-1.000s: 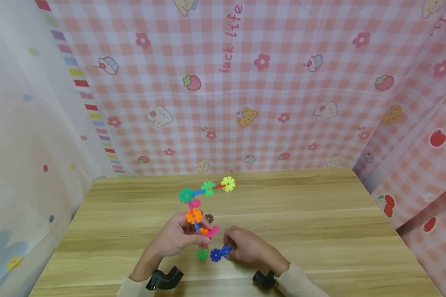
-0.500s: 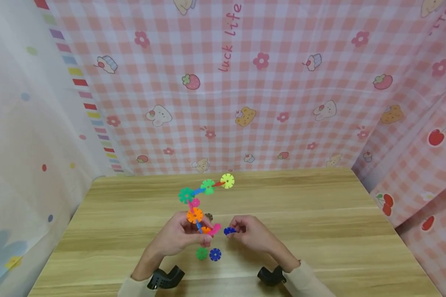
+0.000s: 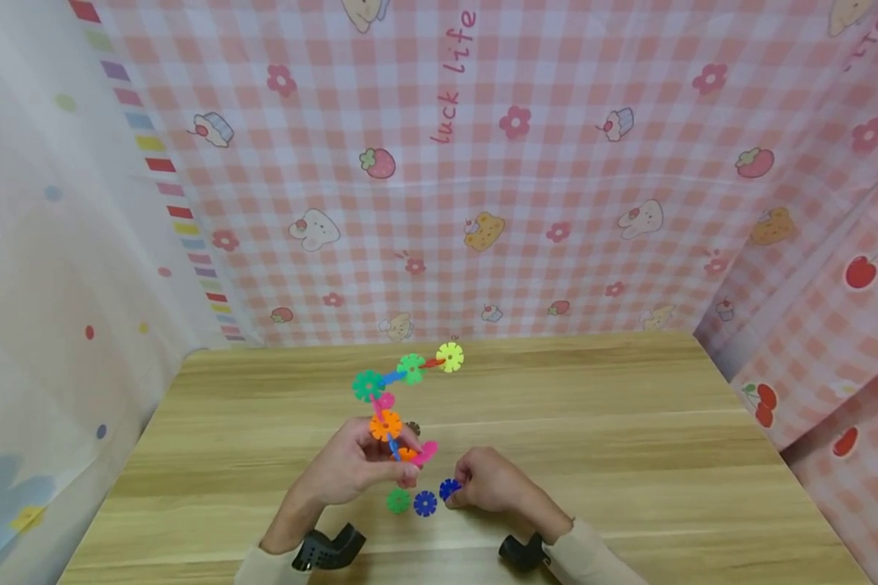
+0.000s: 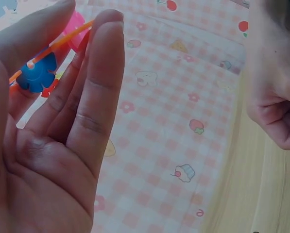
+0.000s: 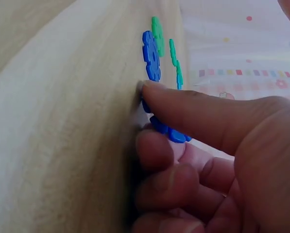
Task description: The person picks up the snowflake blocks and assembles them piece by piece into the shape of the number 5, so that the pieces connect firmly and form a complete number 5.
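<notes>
My left hand [image 3: 354,467] holds a chain of interlocking plastic snowflake discs between thumb and fingers. An orange disc [image 4: 57,44] shows edge-on at the fingertips in the left wrist view, beside a blue disc [image 4: 37,76]. The chain rises past another orange disc [image 3: 385,426] and a teal disc [image 3: 368,386] to a yellow disc [image 3: 449,357] at its far end. A pink disc [image 3: 426,453] sticks out to the right. Low over the table, my right hand [image 3: 492,481] pinches a dark blue snowflake disc [image 3: 449,488], partly covered by the thumb.
Another blue disc [image 3: 425,503] and a green disc [image 3: 398,500] lie on the wooden table [image 3: 629,455] between the hands. A brown disc [image 3: 413,428] shows behind the left fingers. A pink checked curtain [image 3: 556,179] hangs behind the table.
My right hand lifted a blue disc up near the pink disc, then came back down with one beside the loose blue disc. The left hand with its chain has hardly moved.
</notes>
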Available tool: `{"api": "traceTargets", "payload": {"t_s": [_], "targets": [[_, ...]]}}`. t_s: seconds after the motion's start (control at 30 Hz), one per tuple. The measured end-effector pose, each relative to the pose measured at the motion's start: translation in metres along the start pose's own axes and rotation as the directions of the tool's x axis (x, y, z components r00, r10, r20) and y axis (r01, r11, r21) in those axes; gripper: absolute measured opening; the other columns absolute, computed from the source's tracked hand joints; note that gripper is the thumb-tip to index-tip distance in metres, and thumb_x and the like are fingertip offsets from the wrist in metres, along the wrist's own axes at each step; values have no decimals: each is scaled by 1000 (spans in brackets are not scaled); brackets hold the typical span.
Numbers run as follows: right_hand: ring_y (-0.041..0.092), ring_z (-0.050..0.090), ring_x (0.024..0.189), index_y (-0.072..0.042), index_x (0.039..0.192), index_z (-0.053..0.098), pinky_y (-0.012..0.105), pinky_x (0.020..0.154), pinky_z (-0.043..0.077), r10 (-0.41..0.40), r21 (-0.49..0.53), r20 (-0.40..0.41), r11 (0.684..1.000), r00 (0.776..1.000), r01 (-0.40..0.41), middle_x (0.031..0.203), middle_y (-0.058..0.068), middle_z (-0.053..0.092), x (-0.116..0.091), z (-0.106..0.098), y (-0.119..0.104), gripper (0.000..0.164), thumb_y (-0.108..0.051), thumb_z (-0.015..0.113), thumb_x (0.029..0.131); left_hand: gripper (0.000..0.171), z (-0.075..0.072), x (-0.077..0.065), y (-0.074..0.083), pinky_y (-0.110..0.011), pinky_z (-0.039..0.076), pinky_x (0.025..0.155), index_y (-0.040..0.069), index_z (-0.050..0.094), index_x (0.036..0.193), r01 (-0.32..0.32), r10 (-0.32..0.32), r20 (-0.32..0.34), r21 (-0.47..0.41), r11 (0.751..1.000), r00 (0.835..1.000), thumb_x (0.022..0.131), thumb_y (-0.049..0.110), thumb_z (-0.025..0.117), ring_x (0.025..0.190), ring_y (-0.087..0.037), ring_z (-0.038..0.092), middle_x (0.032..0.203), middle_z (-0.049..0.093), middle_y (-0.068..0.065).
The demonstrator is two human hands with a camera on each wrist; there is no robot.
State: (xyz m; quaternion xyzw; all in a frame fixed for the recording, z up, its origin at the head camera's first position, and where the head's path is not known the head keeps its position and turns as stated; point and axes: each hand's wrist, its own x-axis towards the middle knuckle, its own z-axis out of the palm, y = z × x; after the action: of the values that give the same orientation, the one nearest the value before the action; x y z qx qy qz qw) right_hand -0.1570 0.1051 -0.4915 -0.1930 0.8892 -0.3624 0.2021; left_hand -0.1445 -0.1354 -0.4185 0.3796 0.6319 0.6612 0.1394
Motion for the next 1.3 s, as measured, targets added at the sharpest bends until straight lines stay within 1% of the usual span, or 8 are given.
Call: {"api": "traceTargets", "payload": {"t_s": [0.33,0.53,0.6,0.83,0.97,1.07,1.17,1.3], "targets": [[10,47,60,-13,69,59,23,54,37,6,-6,-12,1000,1000,-6,63,-7,53,1,-1,1,28,-19,85,76,15,0,0,0,-40,61,64,-6,64,105,4,-4,3,13,1000,1000,92,1,67,74,-12,70,83,66,-23],[6,45,59,-14,74,60,19,54,38,-124,153,-86,979,989,136,65,-7,51,0,-8,0,22,-19,75,88,15,0,0,0,-39,61,64,-6,64,105,-4,4,9,11,1000,1000,92,1,67,74,-12,70,82,64,-27],[8,50,60,-10,79,60,19,55,43,-198,291,-150,927,968,235,68,-5,54,-3,-15,-5,18,-16,70,92,15,0,1,0,-41,61,63,-6,64,105,-8,8,9,9,1000,1000,92,0,67,73,-14,70,81,64,-29],[16,59,90,6,87,56,27,75,56,-468,578,-325,589,821,565,116,13,56,-22,-45,-31,13,-2,58,97,15,0,2,2,-43,61,62,-5,65,106,-5,5,14,29,1000,1000,92,0,67,72,-16,70,82,65,-26],[18,53,113,3,89,60,25,87,53,-545,512,-341,576,766,637,128,19,50,-34,-52,-50,7,0,60,95,14,1,4,3,-42,61,63,-4,66,106,14,-14,28,33,999,1000,93,1,66,71,-21,70,85,66,-22],[18,49,119,-1,89,62,25,86,54,-509,465,-384,614,770,638,134,19,47,-40,-53,-61,6,-2,63,95,13,2,5,3,-42,61,64,-4,66,106,21,-22,33,32,999,999,93,1,66,71,-26,70,86,66,-21],[14,49,117,-9,88,65,24,83,55,-395,526,-465,597,792,606,138,15,44,-43,-56,-66,9,-4,63,95,14,4,5,3,-43,61,64,-3,66,107,21,-23,39,47,999,999,93,0,66,71,-25,70,88,66,-21],[16,51,116,-17,99,72,28,90,55,-345,650,-507,448,790,614,143,10,38,-40,-64,-66,22,-2,56,99,14,6,5,3,-40,61,61,-1,66,107,46,-50,47,80,996,998,93,3,67,68,-20,68,88,67,-19]]}}
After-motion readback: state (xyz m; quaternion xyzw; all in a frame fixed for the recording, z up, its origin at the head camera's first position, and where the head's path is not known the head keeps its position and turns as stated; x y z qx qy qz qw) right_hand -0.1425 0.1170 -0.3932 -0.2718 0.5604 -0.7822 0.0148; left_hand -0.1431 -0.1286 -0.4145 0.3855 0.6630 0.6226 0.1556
